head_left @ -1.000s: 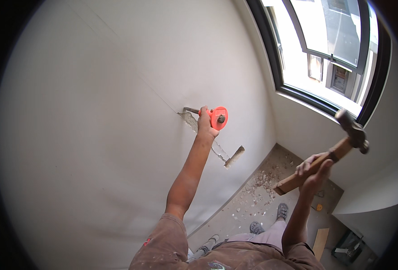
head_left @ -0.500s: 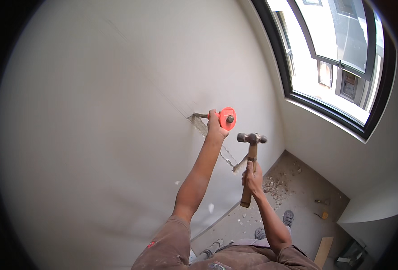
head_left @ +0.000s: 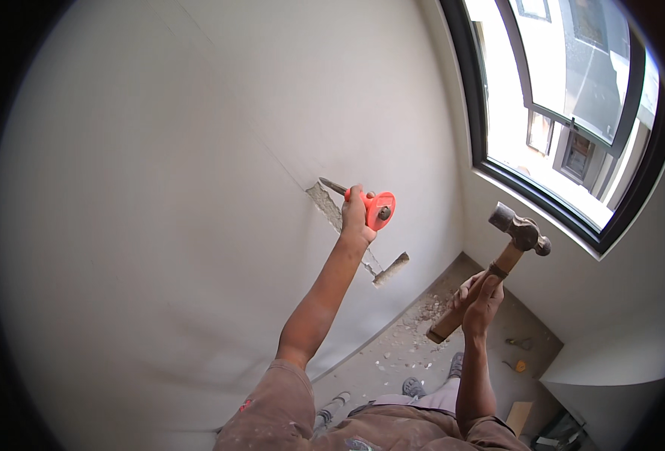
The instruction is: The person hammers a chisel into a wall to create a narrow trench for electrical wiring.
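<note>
A worker's left hand (head_left: 356,216) grips a chisel (head_left: 334,186) by its orange-red guarded handle at a pale wall (head_left: 160,225), fingers wrapped closed around it. The steel shank reaches out past the hand toward the upper left, its tip at the top end of a rough channel (head_left: 323,207) cut in the wall; whether the tip touches the surface cannot be told. On the other side of the grip, the round hand guard (head_left: 381,210) flares out, with the chisel's metal striking end showing at its middle.

The right hand (head_left: 483,301) is closed around the wooden handle of a ball-peen hammer (head_left: 507,259), well apart from the chisel. The hammer's steel head stands beyond the hand, up and to the right, its flat face toward the upper left and its rounded peen toward the lower right, while the butt of the handle juts out below the fingers.

Broken rubble (head_left: 415,319) litters the floor (head_left: 370,368) near the foot of the wall, and a dark-framed window (head_left: 464,75) stands open at upper right.
</note>
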Demonstrator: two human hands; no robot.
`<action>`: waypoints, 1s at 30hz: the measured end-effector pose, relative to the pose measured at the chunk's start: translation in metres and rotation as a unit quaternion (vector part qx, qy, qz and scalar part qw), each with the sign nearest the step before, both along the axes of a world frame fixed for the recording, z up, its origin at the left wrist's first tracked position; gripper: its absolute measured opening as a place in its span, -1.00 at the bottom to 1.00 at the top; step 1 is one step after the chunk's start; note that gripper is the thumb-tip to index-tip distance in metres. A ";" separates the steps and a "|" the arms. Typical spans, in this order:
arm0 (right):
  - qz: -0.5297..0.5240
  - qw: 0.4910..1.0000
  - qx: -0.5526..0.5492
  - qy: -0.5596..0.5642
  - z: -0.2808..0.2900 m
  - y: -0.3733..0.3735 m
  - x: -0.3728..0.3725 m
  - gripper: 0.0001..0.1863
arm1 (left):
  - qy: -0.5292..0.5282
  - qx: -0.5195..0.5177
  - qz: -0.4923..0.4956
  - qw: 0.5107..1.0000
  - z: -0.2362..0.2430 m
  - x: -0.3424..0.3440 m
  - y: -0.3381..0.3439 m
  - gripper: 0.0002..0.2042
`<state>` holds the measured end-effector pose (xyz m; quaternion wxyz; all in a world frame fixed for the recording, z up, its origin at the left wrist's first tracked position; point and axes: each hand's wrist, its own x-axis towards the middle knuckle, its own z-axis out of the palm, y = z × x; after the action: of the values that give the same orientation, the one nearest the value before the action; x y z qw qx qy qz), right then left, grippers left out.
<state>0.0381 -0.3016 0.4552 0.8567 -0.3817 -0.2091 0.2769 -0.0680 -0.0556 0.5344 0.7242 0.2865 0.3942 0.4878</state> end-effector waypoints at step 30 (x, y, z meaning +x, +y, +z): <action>0.191 0.905 -0.311 -0.218 -0.114 0.009 0.013 -0.76 | -0.053 -0.067 0.071 0.994 -0.080 -0.007 -0.024 -0.82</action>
<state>0.0514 -0.2926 0.3409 0.5577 -0.6327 -0.3630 0.3960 -0.0749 -0.0792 0.4543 0.7253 0.1825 0.4067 0.5247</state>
